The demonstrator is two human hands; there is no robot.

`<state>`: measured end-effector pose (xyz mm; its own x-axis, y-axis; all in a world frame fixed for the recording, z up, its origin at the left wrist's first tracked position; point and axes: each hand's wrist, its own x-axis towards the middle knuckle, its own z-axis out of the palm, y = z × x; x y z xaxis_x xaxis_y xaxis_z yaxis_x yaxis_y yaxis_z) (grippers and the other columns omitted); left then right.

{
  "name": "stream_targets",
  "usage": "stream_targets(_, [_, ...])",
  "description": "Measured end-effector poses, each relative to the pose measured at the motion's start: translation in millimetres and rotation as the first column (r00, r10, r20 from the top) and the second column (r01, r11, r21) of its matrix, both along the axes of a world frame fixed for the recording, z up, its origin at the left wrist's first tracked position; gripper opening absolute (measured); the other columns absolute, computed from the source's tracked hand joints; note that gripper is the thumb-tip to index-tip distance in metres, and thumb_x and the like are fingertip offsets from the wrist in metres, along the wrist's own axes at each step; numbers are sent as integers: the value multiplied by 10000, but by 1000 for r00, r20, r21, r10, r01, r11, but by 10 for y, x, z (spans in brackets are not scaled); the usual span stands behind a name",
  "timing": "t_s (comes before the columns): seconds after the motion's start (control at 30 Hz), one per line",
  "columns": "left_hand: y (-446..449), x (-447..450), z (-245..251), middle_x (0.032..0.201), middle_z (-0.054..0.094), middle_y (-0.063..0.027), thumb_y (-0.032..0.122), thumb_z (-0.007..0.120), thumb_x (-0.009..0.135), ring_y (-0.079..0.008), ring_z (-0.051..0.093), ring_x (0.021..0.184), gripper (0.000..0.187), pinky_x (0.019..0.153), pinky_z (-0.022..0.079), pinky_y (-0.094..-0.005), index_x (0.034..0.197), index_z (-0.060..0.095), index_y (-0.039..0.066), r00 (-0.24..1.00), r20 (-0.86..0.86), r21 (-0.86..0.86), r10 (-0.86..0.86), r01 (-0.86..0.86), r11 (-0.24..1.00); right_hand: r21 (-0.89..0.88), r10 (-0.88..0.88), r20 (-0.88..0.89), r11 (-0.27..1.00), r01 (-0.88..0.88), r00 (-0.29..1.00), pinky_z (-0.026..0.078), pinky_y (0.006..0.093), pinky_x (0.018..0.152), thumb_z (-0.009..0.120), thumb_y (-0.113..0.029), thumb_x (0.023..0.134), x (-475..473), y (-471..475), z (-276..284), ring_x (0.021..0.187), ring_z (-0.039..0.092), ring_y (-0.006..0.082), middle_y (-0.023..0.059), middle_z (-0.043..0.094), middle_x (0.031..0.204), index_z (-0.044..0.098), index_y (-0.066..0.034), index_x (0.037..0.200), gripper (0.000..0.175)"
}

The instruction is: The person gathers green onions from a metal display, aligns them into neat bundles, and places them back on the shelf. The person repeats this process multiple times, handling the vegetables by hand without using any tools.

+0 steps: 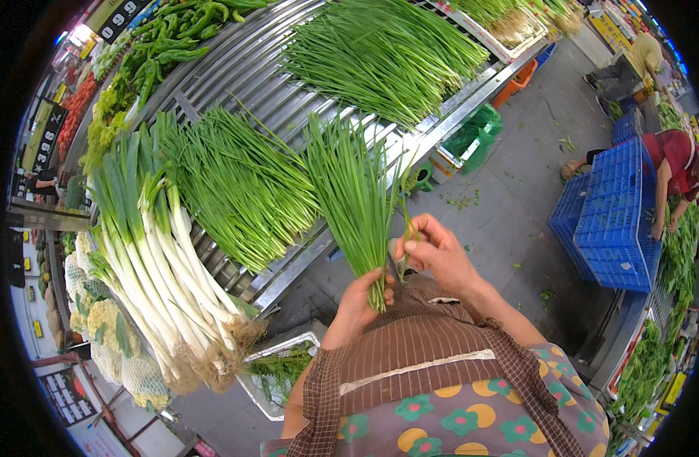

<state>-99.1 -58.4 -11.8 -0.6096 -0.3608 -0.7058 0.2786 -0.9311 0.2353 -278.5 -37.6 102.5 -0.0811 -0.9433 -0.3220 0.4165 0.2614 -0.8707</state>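
Observation:
A bundle of garlic chives (355, 194) stands fanned out in my left hand (365, 297), whose fingers close round the pale stem ends. To the right of it my right hand (438, 248) pinches a few thin green blades (408, 223) between thumb and fingers, apart from the bundle. On the ribbed metal display rack (252, 63) lie two piles of chives, one to the left (241, 183) and a larger one farther off (384, 57). Large leeks (161, 268) with roots lie at the rack's left end.
A white foam box (269, 403) with greens is by my left elbow. Beneath the rack's edge are a green net bag (481, 134) and an orange bin (515, 83). At the right, a person (672, 160) bends beside stacked blue crates (612, 217). Green peppers (172, 34) and cauliflowers (109, 328) lie left.

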Motion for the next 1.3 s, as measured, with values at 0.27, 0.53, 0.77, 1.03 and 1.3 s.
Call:
stream_targets(0.27, [11, 89, 98, 858, 618, -119, 344, 369, 974, -193, 493, 546, 325, 525, 387, -334, 1110, 503, 81, 969, -244, -62, 45, -62, 996, 145, 173, -161, 978, -150, 972, 416, 272, 649, 428, -173, 920, -9, -335, -350, 664, 471, 122, 21, 499, 714, 496, -54, 1007, 162])
stream_targets(0.53, [24, 89, 70, 877, 611, -129, 382, 361, 964, -202, 491, 566, 354, 544, 383, -346, 1115, 497, 92, 952, -298, -45, 76, -93, 995, 250, 310, -694, 950, -186, 650, 469, 436, 707, 557, -311, 864, 182, -356, -620, 831, 615, 396, 221, 630, 859, 503, -36, 1017, 319])
stream_targets(0.77, [10, 98, 54, 886, 604, -131, 384, 364, 953, -205, 487, 574, 366, 552, 376, -344, 1133, 488, 91, 927, -360, 5, 111, -117, 993, 284, 283, -677, 952, -114, 679, 464, 427, 676, 592, -304, 836, 142, -365, -609, 764, 623, 346, 194, 621, 795, 504, -18, 956, 323])
stream_targets(1.03, [-2, 37, 194, 725, 556, -91, 274, 476, 923, -185, 479, 521, 224, 487, 371, -332, 954, 520, 57, 998, -46, -146, 33, -39, 989, 243, 279, -698, 959, -148, 660, 455, 380, 636, 588, -314, 835, 207, -446, -561, 692, 595, 277, 143, 592, 736, 547, -13, 863, 305])
stream_targets(1.3, [-84, 32, 320, 600, 469, -9, 118, 625, 841, -99, 420, 425, 174, 380, 305, -258, 756, 483, 64, 886, 455, -371, 92, 95, 924, 188, 117, -400, 981, -43, 909, 328, 230, 531, 505, -293, 914, 80, -425, -760, 587, 399, 75, -32, 448, 660, 534, -70, 907, 225])
